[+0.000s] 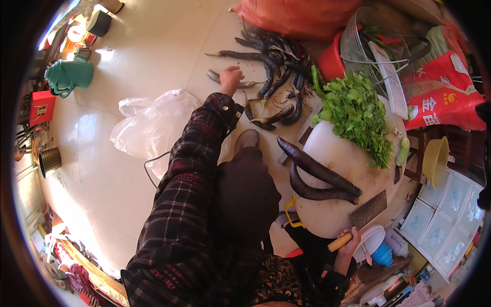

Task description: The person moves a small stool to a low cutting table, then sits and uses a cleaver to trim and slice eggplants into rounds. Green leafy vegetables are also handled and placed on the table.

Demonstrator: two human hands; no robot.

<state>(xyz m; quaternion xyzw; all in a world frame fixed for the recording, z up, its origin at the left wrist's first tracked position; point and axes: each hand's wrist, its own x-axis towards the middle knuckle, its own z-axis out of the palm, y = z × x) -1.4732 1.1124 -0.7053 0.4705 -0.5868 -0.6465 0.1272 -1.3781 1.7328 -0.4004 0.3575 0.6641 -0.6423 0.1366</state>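
Note:
My left hand [230, 81] reaches down to the floor over a slim eggplant [213, 76], which shows on both sides of it; whether the fingers grip it cannot be told. Beside it spreads a heap of long, dark eggplants [282, 78], some shrivelled. In my right hand [348, 242] is the wooden handle of a cleaver [369, 210], its blade over the edge of a pale cutting board [312, 218]. Two long purple eggplants [322, 167] rest on this board, their narrow ends jutting past its left edge. Leafy coriander [355, 115] lies at its far side.
A white plastic bag [153, 122] lies left of my shoe [248, 139]. Behind the heap stand a large red sack [295, 17] and a red bucket [333, 57]. A wire basket [356, 42] leans beyond the coriander. Far left is a green pail [74, 75].

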